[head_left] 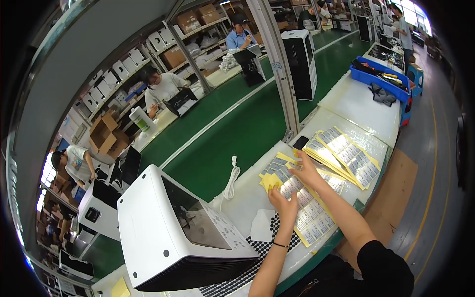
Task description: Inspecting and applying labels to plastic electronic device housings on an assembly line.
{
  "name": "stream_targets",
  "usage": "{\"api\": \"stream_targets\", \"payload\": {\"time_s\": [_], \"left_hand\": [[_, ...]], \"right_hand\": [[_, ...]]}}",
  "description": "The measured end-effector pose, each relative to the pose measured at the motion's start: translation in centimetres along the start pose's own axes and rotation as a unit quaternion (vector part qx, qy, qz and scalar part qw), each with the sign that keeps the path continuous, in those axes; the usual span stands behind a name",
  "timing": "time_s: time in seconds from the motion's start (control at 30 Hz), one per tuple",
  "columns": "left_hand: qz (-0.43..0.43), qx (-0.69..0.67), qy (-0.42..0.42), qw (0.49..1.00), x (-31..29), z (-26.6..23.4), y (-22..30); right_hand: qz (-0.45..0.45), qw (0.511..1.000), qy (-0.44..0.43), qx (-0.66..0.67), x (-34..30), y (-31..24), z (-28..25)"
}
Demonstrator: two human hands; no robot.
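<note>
Both my hands are at a small bunch of yellow-backed label sheets [277, 171] on the white worktop. My left hand [285, 207] grips the near edge of this bunch, its fingers curled and the thumb raised. At the far right side of the same bunch, my right hand [308, 172] has its fingers bent around the edge. Yellow covers show on some fingertips. Under and beside my hands lies a longer label sheet [314, 220] with silver printed labels. A thicker pile of such sheets [346, 153] is fanned out to the right, next to a small black object [300, 143].
A large white appliance with a dark front window [190, 213] stands left, by a coiled white cable [230, 184] and a black-dotted sheet [232, 282]. Beyond runs a green conveyor [217, 141] with a metal post [279, 69]. A blue tool bin [381, 79] sits far right. Several people work across the line.
</note>
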State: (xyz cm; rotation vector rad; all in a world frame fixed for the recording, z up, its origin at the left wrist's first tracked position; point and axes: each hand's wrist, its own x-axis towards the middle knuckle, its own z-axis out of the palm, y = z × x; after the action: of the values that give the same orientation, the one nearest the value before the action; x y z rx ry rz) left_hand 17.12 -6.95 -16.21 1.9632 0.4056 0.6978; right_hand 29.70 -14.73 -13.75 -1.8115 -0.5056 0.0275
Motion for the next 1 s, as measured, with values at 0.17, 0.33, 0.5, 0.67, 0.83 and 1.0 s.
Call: {"api": "stream_targets", "payload": {"time_s": [0.17,0.33,0.5,0.67,0.83,1.0], "left_hand": [[0.025,-0.01,0.042,0.999,-0.8,-0.5,0.9],[0.09,0.052,0.119,0.987,-0.3,-2.5,2.7],[0.035,-0.069,0.075,0.994,-0.3,-3.1,3.3],[-0.018,-0.149,0.043,0.988,0.1,-3.8,3.4],[-0.033,-0.142,0.072,0.987,0.1,-3.8,3.6],[-0.03,-0.038,0.057,0.997,-0.3,-3.8,3.6]], "right_hand": [[0.111,0.967,-0.057,0.221,-0.2,0.2,0.6],[0.077,0.931,-0.196,0.299,-1.4,-5.3,-1.9],[0.064,0.905,-0.264,0.326,-1.9,-6.0,-2.2],[0.067,0.908,-0.272,0.313,-2.5,-5.7,-0.9],[-0.115,0.986,-0.064,0.097,-3.4,-5.6,1.1],[-0.232,0.97,0.063,-0.034,-4.6,-5.6,1.9]]}}
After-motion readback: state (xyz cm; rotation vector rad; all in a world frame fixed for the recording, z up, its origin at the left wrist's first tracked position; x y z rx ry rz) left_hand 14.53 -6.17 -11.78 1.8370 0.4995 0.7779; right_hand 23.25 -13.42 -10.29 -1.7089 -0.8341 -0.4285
